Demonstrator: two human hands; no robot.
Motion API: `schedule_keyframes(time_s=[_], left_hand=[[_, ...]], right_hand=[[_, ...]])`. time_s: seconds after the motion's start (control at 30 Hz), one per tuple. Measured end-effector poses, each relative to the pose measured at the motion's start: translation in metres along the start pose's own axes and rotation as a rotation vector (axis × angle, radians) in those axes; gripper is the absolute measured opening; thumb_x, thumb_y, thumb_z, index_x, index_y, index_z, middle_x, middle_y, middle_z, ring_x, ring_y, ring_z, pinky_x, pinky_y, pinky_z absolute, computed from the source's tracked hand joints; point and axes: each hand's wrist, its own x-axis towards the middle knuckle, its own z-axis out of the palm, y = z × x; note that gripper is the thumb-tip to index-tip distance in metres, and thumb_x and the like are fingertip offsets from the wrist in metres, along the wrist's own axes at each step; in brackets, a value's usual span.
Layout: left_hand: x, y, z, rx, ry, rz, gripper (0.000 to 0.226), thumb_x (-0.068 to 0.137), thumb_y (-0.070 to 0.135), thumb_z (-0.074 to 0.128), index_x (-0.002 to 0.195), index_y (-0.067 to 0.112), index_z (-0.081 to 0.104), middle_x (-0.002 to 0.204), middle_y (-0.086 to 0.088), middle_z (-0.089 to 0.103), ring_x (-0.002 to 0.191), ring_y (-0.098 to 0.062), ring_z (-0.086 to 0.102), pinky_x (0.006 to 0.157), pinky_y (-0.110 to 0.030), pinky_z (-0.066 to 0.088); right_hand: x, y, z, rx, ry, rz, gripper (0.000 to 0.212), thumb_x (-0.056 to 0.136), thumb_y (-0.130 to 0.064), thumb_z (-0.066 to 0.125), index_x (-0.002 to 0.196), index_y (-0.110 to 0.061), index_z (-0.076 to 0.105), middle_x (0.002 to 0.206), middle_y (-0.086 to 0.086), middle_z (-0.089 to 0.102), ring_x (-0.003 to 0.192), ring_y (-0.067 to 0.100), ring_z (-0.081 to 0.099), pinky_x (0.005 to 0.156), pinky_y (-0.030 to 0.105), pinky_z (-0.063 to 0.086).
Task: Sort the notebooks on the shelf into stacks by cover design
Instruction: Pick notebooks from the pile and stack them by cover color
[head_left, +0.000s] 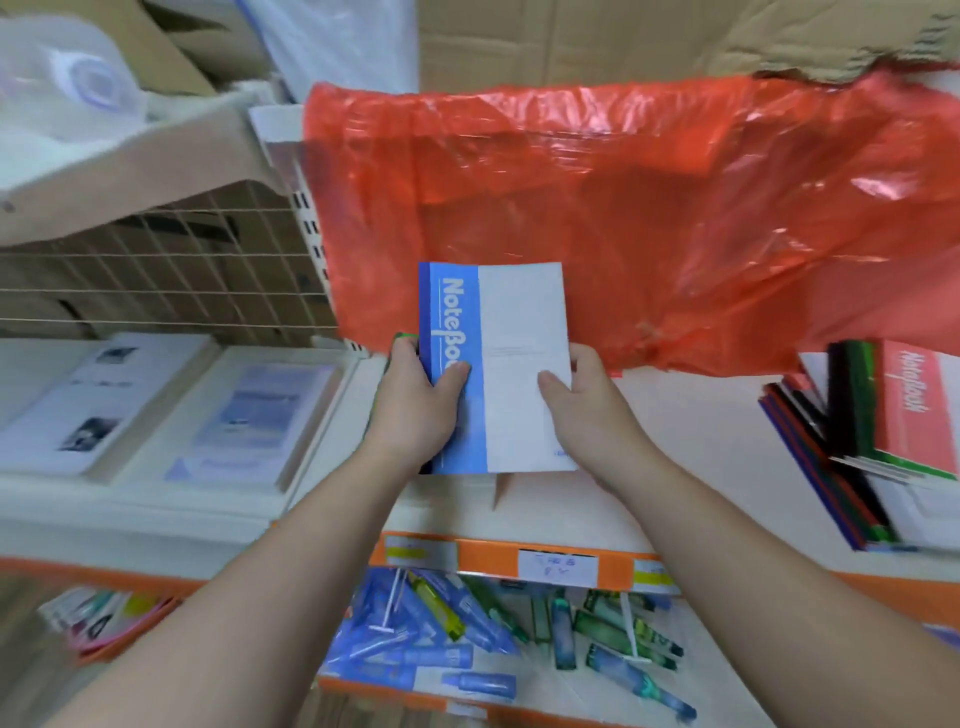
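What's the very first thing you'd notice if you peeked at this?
A big orange plastic bag drapes across the shelf's back. In front of it, the left hand and right hand hold up a blue and white notebook. A stack of notebooks lies at the right.

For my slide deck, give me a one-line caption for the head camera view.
Both hands, left hand and right hand, hold a blue-and-white notebook above the shelf.
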Motion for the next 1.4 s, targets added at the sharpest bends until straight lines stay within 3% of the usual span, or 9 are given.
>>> schedule_keyframes(time_s=[0.13,0.27,0.43,0.5,0.6,0.77,1.03,1.4], left_hand=[[0.013,-0.021,-0.029,0.165,-0.043,-0.052,0.033,0.093,0.038,0.060,0.118,0.017,0.053,0.118,0.000,0.066,0.104,-0.024,0.062,0.089,-0.042,0.051],[0.030,-0.036,-0.044,0.301,-0.046,-0.009,0.035,0.092,0.043,0.059,0.117,0.018,0.059,0.114,0.000,0.069,0.102,-0.025,0.063,0.084,-0.039,0.052],[0.045,-0.052,-0.049,0.430,-0.042,-0.015,0.038,0.091,0.047,0.060,0.108,0.013,0.058,0.107,-0.005,0.068,0.097,-0.028,0.062,0.068,-0.031,0.040],[0.049,-0.055,-0.050,0.478,-0.060,-0.001,0.035,0.092,0.047,0.060,0.099,0.013,0.056,0.103,-0.007,0.068,0.095,-0.029,0.062,0.066,-0.030,0.038],[0.054,-0.060,-0.048,0.510,-0.076,0.023,0.033,0.092,0.048,0.060,0.093,0.016,0.054,0.100,-0.008,0.069,0.092,-0.030,0.062,0.067,-0.032,0.043],[0.061,-0.066,-0.048,0.551,-0.068,0.062,0.038,0.091,0.050,0.059,0.100,0.013,0.060,0.098,-0.007,0.067,0.089,-0.029,0.061,0.069,-0.035,0.049],[0.063,-0.071,-0.045,0.624,-0.065,0.090,0.043,0.092,0.053,0.055,0.105,0.012,0.058,0.104,-0.009,0.062,0.095,-0.029,0.058,0.067,-0.033,0.039],[0.058,-0.072,-0.045,0.610,-0.097,0.041,0.042,0.094,0.052,0.053,0.110,0.013,0.057,0.110,-0.011,0.054,0.096,-0.029,0.057,0.070,-0.033,0.039]], right_hand=[[0.003,-0.004,0.032,-0.049,-0.053,0.090,0.014,0.101,-0.026,0.043,0.115,-0.023,0.045,0.096,-0.015,0.058,0.083,-0.001,0.056,0.050,0.015,0.042],[0.014,-0.005,0.055,-0.166,-0.026,0.117,0.028,0.097,-0.037,0.044,0.113,-0.015,0.054,0.107,-0.001,0.065,0.090,0.016,0.063,0.061,0.026,0.047],[0.023,0.003,0.070,-0.311,-0.019,0.152,0.030,0.091,-0.042,0.047,0.102,-0.018,0.060,0.095,-0.001,0.066,0.080,0.021,0.066,0.063,0.032,0.056],[0.026,0.005,0.074,-0.387,-0.005,0.154,0.029,0.090,-0.043,0.047,0.099,-0.019,0.062,0.093,-0.002,0.066,0.082,0.022,0.066,0.070,0.035,0.056],[0.029,0.005,0.077,-0.476,0.025,0.141,0.031,0.091,-0.044,0.047,0.100,-0.018,0.063,0.095,-0.001,0.067,0.086,0.022,0.064,0.076,0.034,0.053],[0.033,0.005,0.078,-0.598,0.064,0.113,0.029,0.094,-0.042,0.045,0.094,-0.017,0.059,0.083,-0.002,0.065,0.063,0.010,0.059,0.058,0.028,0.038],[0.037,0.014,0.079,-0.663,0.049,0.080,0.030,0.092,-0.041,0.042,0.090,-0.019,0.062,0.080,-0.003,0.066,0.071,0.016,0.061,0.064,0.030,0.044],[0.043,0.027,0.082,-0.726,0.058,0.089,0.040,0.091,-0.048,0.041,0.106,-0.018,0.062,0.103,0.005,0.064,0.092,0.026,0.059,0.076,0.034,0.048]])
